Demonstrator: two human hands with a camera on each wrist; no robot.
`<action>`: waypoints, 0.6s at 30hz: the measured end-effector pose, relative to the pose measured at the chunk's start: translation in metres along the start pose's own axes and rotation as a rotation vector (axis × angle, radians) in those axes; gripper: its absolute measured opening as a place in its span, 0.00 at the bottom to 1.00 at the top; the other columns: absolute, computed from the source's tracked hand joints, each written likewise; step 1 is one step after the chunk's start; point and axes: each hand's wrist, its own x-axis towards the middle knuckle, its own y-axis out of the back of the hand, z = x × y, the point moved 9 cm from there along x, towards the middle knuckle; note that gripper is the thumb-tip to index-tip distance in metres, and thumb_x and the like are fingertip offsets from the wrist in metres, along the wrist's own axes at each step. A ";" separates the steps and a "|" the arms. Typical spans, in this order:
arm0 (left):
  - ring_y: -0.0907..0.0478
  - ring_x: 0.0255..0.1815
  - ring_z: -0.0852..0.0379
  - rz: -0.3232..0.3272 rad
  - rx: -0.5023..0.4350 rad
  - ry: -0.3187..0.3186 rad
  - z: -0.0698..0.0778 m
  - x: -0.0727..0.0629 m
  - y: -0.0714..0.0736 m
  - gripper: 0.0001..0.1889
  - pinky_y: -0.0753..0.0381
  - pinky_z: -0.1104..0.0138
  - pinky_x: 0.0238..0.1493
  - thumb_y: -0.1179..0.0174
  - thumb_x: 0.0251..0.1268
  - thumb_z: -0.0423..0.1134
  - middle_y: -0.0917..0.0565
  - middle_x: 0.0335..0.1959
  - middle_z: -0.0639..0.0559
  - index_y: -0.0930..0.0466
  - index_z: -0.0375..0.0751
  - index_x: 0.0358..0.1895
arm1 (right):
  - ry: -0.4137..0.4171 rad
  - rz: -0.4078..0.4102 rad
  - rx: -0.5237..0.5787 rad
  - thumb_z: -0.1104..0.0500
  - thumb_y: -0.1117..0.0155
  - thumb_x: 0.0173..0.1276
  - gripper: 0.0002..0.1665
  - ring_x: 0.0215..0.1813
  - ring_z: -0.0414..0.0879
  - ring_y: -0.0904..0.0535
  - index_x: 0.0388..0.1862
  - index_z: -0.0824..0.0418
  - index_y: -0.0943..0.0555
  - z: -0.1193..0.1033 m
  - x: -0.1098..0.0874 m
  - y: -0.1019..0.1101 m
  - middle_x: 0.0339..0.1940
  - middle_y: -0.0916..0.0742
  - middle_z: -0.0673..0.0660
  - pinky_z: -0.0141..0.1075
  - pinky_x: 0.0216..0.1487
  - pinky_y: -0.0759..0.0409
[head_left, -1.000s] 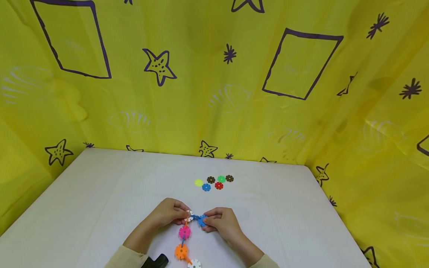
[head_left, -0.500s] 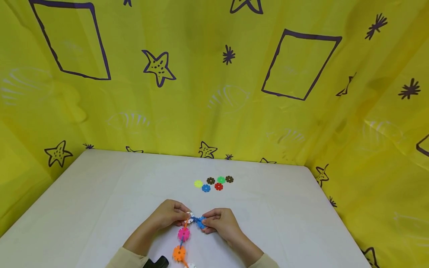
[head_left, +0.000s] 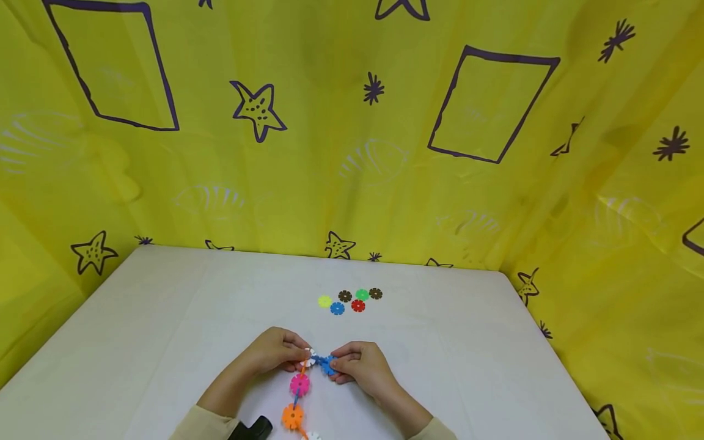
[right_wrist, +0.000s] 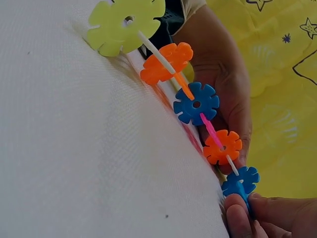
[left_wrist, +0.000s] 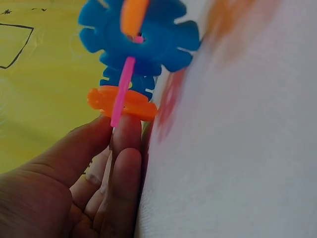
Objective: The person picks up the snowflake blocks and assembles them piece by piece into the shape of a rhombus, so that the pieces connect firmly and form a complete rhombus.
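Observation:
A chain of notched plastic snowflake discs, slotted edge to edge, hangs between my hands and runs down toward the front in the head view. My left hand [head_left: 277,351] pinches a white disc [head_left: 310,360] near its upper end. At that end, my right hand [head_left: 363,365] pinches a blue disc [head_left: 329,366], joined to another blue disc [right_wrist: 241,179]. Below the white one follow a pink disc [head_left: 299,385] and an orange disc [head_left: 293,417]. The right wrist view also shows a yellow-green disc [right_wrist: 110,35] further along the chain.
Beyond the hands, several loose discs lie grouped on the white table [head_left: 440,342]: yellow [head_left: 324,302], blue [head_left: 337,308], red [head_left: 358,306], green [head_left: 362,294] and two brown. A black object [head_left: 253,429] sits beside the left sleeve. Yellow patterned cloth [head_left: 308,171] surrounds the table.
Both hands keep their grips and almost the same places. The hanging part of the chain has shifted slightly left and toward the front, so its lowest white disc shows less.

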 end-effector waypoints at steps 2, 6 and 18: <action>0.21 0.22 0.64 -0.003 0.000 0.004 -0.001 0.000 0.000 0.13 0.16 0.71 0.29 0.34 0.63 0.35 0.17 0.23 0.54 0.17 0.26 0.44 | -0.001 -0.007 -0.002 0.68 0.31 0.62 0.12 0.27 0.45 0.13 0.43 0.73 0.17 0.000 0.000 0.000 0.30 0.12 0.59 0.34 0.32 0.14; 0.21 0.22 0.64 -0.003 0.001 0.014 -0.001 0.000 0.000 0.13 0.16 0.70 0.29 0.34 0.63 0.36 0.17 0.24 0.54 0.17 0.26 0.44 | -0.004 -0.028 0.009 0.67 0.32 0.63 0.13 0.29 0.46 0.12 0.45 0.74 0.18 -0.001 -0.001 0.000 0.31 0.11 0.61 0.34 0.33 0.14; 0.20 0.22 0.64 -0.003 -0.016 0.020 -0.002 0.000 0.002 0.13 0.15 0.70 0.29 0.34 0.64 0.35 0.17 0.24 0.54 0.17 0.26 0.44 | -0.013 -0.086 0.049 0.67 0.33 0.64 0.16 0.32 0.48 0.12 0.47 0.78 0.20 0.001 0.001 0.006 0.33 0.11 0.66 0.36 0.37 0.13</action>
